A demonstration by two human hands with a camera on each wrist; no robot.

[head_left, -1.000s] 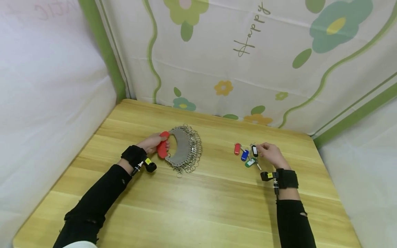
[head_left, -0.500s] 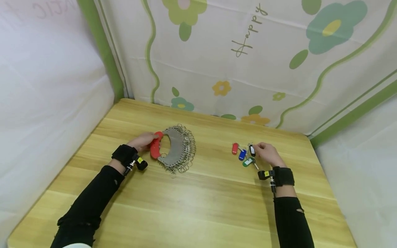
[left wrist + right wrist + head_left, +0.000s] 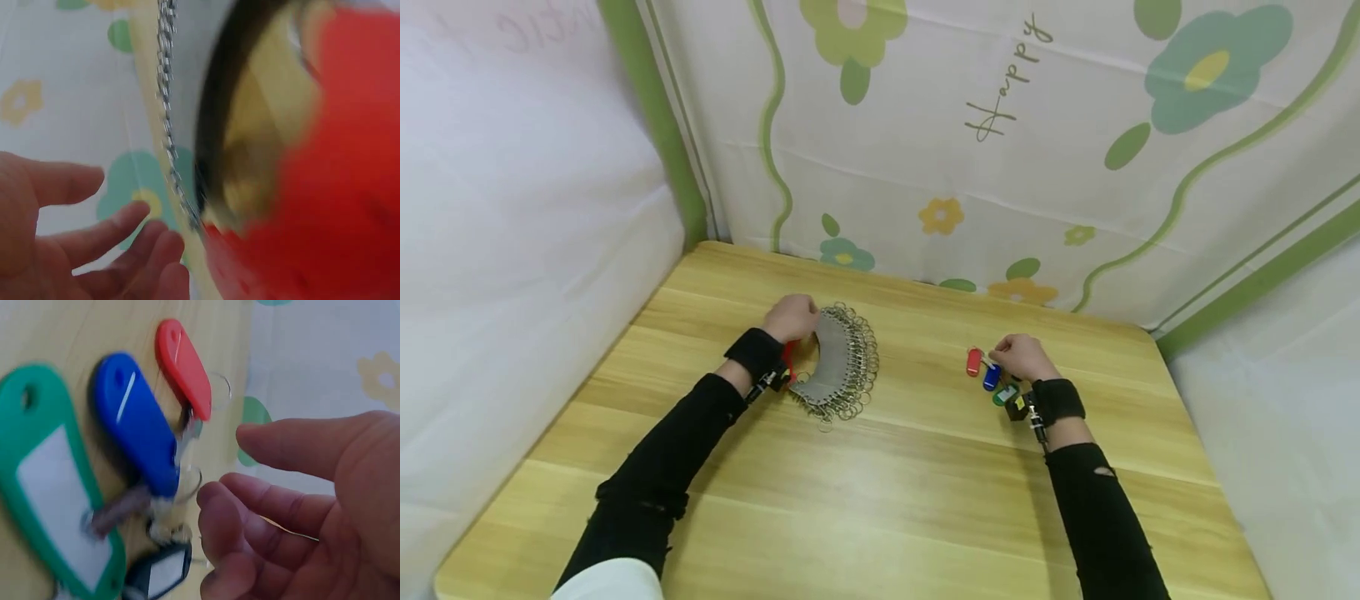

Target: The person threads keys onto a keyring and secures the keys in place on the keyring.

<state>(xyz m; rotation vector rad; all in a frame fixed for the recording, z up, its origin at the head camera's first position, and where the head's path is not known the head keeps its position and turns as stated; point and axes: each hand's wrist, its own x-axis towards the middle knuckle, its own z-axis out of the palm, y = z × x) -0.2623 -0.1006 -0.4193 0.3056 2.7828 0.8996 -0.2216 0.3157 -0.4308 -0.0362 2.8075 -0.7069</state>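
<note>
A crescent-shaped grey metal plate (image 3: 832, 358), fringed with small rings, lies on the table with its red handle (image 3: 350, 156) at the left. My left hand (image 3: 792, 318) is over the upper end of the handle; in the left wrist view its thumb stands apart from loosely bent fingers, with nothing between them. On the right, my right hand (image 3: 1024, 357) hovers beside a group of key tags, thumb and fingers apart. The group holds a red tag (image 3: 184, 369), a blue tag (image 3: 134, 422), a green tag (image 3: 56, 481) and a black tag (image 3: 159, 572), with keys on rings.
The wooden table (image 3: 880, 492) has white side walls and a flower-printed cloth (image 3: 887, 167) rising behind its back edge. A wide stretch of tabletop separates the ringed plate from the key tags.
My left hand has let go of the red handle and shifted up and right to the handle's top end. My right hand has left the black tag's side and moved left over the group.
</note>
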